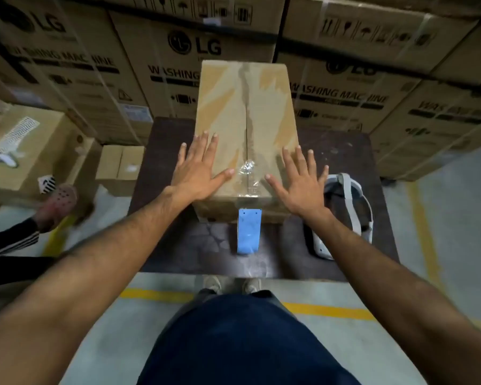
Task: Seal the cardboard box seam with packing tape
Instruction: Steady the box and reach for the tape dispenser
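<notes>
A tall brown cardboard box [228, 118] stands on a dark table [342, 151], its top seam running away from me with clear tape [247, 168] crinkled over the near end. My left hand [199, 168] lies flat on the box top, left of the seam, fingers spread. My right hand [300, 180] is spread flat at the box's near right corner. A blue tape dispenser [249, 232] rests on the table against the box's near side, below the seam.
A white headset [347, 215] lies on the table to the right. Stacked washing machine cartons [178, 56] wall the back. Smaller boxes [120, 165] sit at the left, where another person's foot [57, 204] and sleeve show. Yellow floor lines [156, 294] run near me.
</notes>
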